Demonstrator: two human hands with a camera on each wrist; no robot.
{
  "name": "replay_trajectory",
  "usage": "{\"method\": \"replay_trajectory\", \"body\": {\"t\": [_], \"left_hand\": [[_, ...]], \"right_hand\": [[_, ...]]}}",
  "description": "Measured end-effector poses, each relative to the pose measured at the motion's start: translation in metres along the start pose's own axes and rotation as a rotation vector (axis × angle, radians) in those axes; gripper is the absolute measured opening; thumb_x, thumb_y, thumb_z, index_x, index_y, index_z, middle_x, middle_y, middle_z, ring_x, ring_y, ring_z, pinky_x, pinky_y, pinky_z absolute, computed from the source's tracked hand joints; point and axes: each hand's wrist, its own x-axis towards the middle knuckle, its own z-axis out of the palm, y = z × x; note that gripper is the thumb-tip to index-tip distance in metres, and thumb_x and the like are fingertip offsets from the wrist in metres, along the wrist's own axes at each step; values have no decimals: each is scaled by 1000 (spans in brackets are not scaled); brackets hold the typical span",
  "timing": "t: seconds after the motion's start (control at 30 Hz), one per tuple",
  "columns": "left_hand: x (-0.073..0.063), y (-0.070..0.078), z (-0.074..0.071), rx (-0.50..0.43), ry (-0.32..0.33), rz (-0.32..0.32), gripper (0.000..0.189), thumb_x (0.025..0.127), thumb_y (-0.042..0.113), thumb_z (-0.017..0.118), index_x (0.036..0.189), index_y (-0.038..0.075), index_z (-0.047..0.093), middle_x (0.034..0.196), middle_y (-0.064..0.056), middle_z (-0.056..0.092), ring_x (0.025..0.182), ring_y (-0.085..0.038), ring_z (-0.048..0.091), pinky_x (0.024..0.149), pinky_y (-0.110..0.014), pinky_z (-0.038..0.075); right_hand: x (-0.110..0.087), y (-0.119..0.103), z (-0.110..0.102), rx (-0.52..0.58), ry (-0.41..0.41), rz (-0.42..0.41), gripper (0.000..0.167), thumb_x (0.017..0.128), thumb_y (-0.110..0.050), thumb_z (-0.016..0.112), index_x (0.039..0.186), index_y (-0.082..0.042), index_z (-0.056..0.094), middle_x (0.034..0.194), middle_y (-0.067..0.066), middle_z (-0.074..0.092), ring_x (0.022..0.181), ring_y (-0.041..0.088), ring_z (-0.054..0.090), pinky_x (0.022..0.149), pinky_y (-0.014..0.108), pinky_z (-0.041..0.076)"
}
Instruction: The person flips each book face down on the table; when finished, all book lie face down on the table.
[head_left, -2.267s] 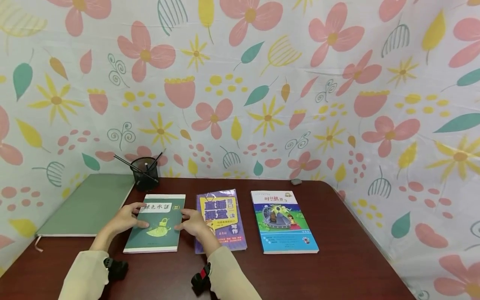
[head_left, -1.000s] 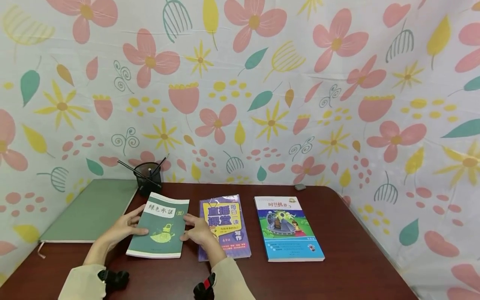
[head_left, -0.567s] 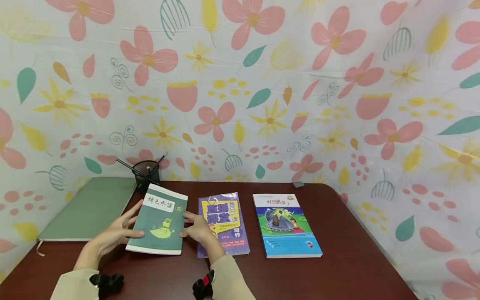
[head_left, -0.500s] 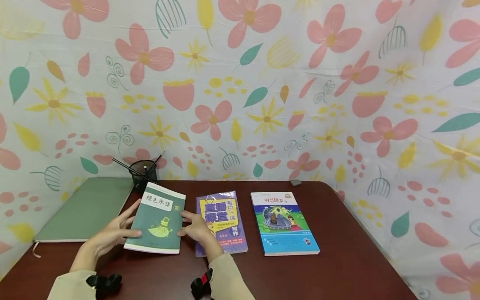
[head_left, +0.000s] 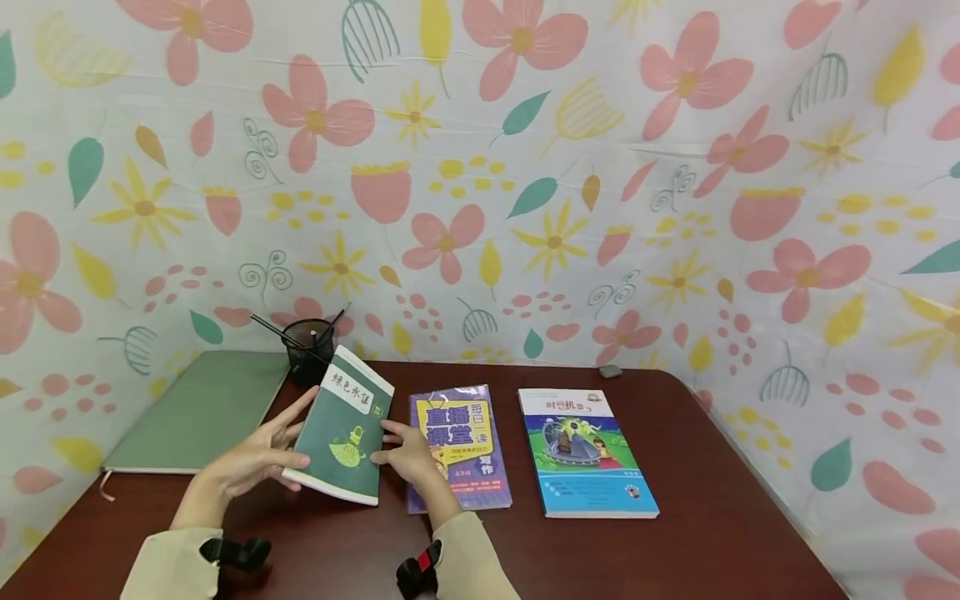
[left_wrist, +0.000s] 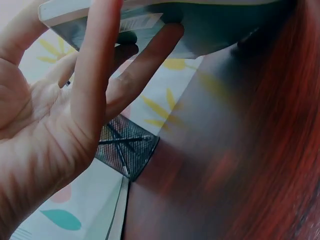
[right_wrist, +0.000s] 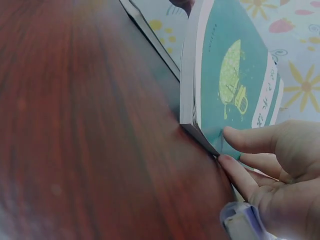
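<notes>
Over table's (head_left: 585, 558) left side, head view: green paperback (head_left: 339, 450) tilted, left edge up. Left wrist: half-open left hand (left_wrist: 60, 115) grips, fingers under back cover, apparently propping. Right wrist: right hand (right_wrist: 295, 170) pinches opposite edge, likely steadying.

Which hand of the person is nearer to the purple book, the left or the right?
Right. In the head view, the right hand overlaps the left part of the purple book. The left hand is farther away, at the left side of the green book.
</notes>
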Motion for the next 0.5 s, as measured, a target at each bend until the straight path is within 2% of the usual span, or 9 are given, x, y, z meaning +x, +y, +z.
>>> {"method": "replay_trajectory", "body": {"t": [0.2, 0.3, 0.5], "left_hand": [[9, 7, 10, -79, -8, 38, 96, 92, -7, 54, 157, 34, -4, 134, 11, 49, 98, -24, 70, 66, -36, 60], [11, 10, 15, -112, -21, 55, 97, 92, -8, 53, 157, 32, -6, 133, 11, 51, 97, -23, 71, 65, -35, 60], [18, 16, 24, -77, 2, 87, 94, 91, -8, 54, 158, 28, 0, 136, 10, 50, 93, -23, 71, 62, -34, 59]], "right_hand": [[1, 2, -2, 50, 27, -4, 57, 82, -4, 74, 136, -5, 57, 122, 16, 67, 113, 28, 62, 84, 30, 55], [1, 3, -2, 127, 6, -2, 58, 83, -1, 72, 138, -4, 55, 128, 18, 63, 115, 28, 61, 86, 32, 56], [0, -1, -3, 235, -16, -32, 61, 84, 4, 68, 141, -3, 50, 139, 22, 52, 117, 31, 57, 87, 35, 57]]}}
